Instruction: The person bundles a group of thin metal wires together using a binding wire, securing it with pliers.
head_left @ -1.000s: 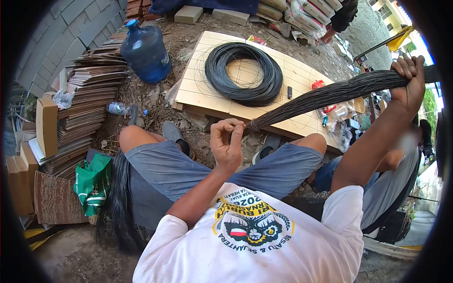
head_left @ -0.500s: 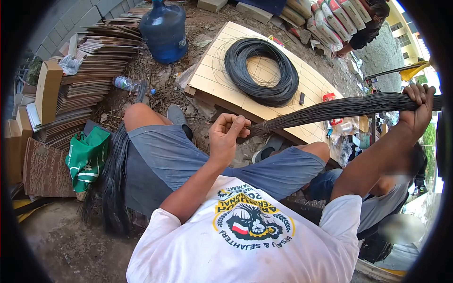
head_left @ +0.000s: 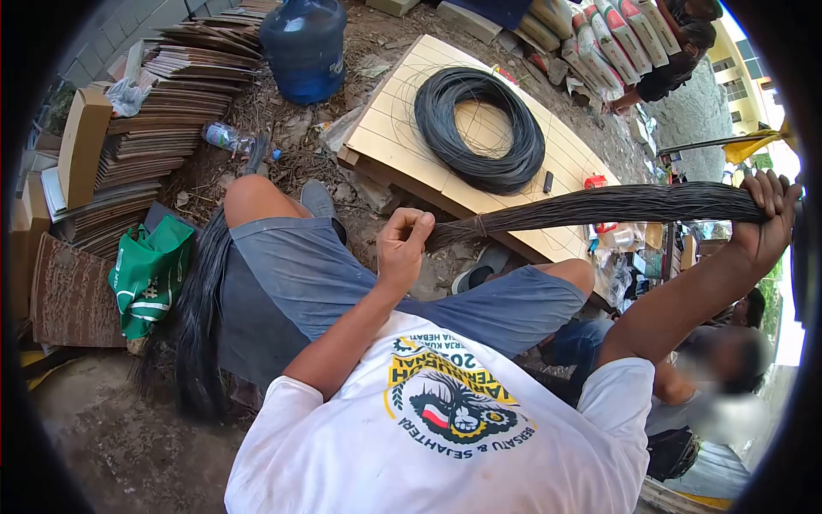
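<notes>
A long bundle of thin black wire (head_left: 616, 206) stretches across in front of me, bound near its left end by a thin tie (head_left: 479, 225). At the far right, my right hand (head_left: 765, 218) is wrapped round the thick part of the bundle and holds it up. My left hand (head_left: 401, 248) is closed at the bundle's left end, thumb against the bent fingers; whatever is pinched there is too small or hidden to make out. Beyond the bundle, a large coil of black wire (head_left: 437, 158) lies on a pale tiled board (head_left: 390, 111).
More black strands (head_left: 201, 334) hang by my left leg, beside a green bag (head_left: 150, 274) and stacked flat sheets (head_left: 163, 141). A blue water jug (head_left: 304, 51) stands ahead. Another person (head_left: 719, 368) sits close on the right; someone else (head_left: 681, 60) is near stacked sacks (head_left: 621, 38).
My left hand has shifted slightly left and its fingers have curled in more. The right hand and its end of the bundle have dropped a little. The person at right has moved.
</notes>
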The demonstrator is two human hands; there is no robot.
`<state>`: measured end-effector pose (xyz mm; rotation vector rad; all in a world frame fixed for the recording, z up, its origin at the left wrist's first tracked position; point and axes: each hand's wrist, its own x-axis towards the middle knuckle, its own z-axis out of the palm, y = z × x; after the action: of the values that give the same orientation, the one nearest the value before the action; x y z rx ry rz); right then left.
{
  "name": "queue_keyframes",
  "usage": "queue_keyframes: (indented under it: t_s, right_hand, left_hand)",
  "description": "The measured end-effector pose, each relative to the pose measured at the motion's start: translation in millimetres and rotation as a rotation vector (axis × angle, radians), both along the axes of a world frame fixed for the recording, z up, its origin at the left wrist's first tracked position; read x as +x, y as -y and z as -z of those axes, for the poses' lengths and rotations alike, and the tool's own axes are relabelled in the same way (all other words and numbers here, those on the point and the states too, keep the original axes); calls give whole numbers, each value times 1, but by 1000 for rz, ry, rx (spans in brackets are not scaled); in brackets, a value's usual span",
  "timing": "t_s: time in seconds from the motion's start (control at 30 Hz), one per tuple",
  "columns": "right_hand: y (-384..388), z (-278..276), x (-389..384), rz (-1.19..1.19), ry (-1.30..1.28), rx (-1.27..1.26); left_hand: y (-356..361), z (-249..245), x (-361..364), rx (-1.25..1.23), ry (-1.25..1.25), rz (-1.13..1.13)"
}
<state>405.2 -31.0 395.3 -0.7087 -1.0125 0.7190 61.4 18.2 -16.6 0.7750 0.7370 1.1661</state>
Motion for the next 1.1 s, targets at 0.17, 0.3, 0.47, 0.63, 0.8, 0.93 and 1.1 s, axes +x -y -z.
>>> queue_keyframes:
  t_s: [0.17, 0.3, 0.47, 0.63, 0.8, 0.93, 1.1]
  right_hand:
    - [-1, -7, -9, 25, 20, -17]
    - [-3, -12, -16, 21, 38, -53]
    - [-7, -16, 4, -28, 48, -73]
    - [-12, -11, 0, -42, 22, -65]
    - [-14, 0, -5, 7, 23, -32]
    - [-14, -4, 3, -18, 8, -19]
    - [-12, -13, 0, -18, 19, 14]
  left_hand:
    - [-1, 2, -10, 179, -47, 63]
    - [0, -8, -19, 332, -213, 60]
    - [-5, -10, -25, 576, -384, 28]
    - [-1, -3, -22, 516, -427, -47]
    - [-12, 1, -21, 354, -358, -107]
    - [-14, 3, -19, 453, -472, -64]
    - [-13, 4, -15, 144, -273, 82]
